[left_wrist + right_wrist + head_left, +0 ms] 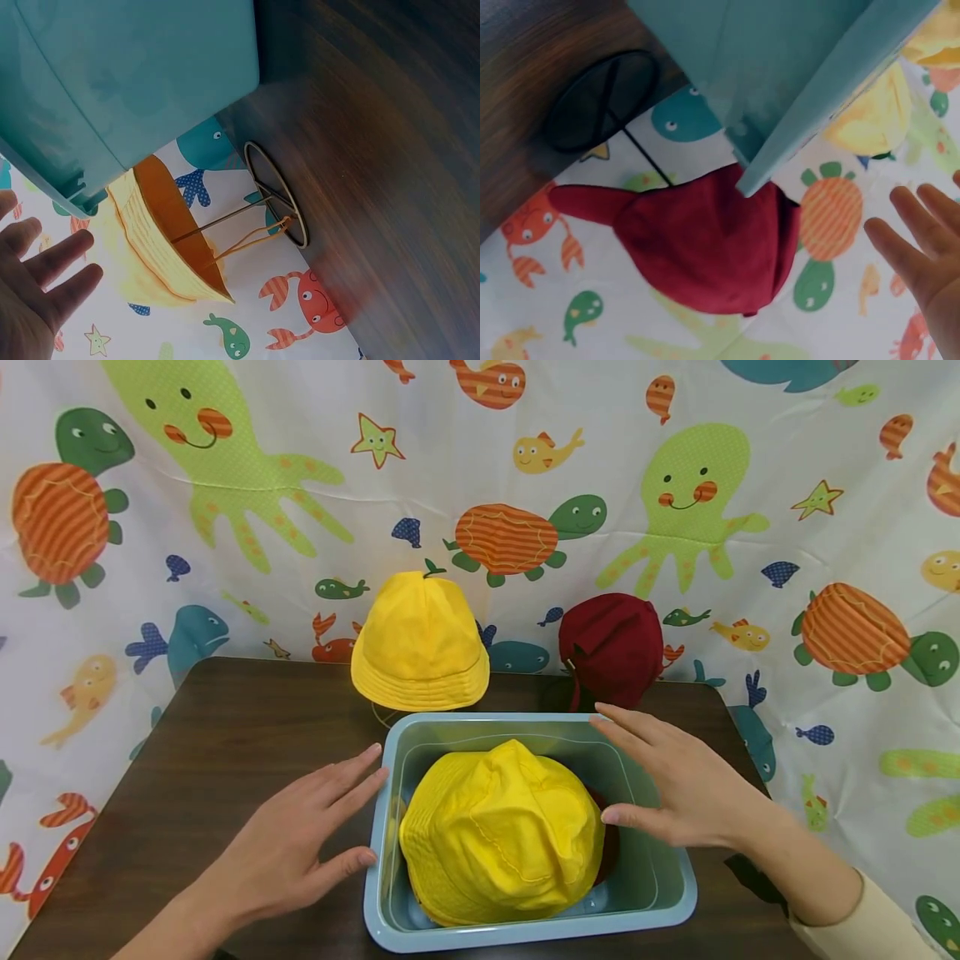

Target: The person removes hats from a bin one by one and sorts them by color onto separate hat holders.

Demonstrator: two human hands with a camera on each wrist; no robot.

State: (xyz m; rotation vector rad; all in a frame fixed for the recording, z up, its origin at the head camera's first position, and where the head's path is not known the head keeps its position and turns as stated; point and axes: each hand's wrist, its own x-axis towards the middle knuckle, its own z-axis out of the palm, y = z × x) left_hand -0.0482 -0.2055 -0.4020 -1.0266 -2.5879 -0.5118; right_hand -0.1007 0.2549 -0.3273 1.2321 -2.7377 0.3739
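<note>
A light blue plastic basin (528, 938) stands on the table, with a yellow bucket hat (510, 831) lying in it. Part of a dark red item (611, 847) shows from under that hat's right side. My left hand (300, 843) is beside the basin's left wall, fingers straight and spread, holding nothing. Over the basin's right end is my right hand (675, 777), also with extended fingers and nothing in its grasp. In the left wrist view the left hand (37, 285) appears near the rim; the right wrist view shows the right hand (930, 262) the same way.
Behind the basin, another yellow hat (420, 639) hangs on a wire stand (281, 195). To its right a dark red cap (611, 647) sits on a black stand (604, 101). A curtain with sea animals (480, 443) hangs behind the dark wooden table (247, 760).
</note>
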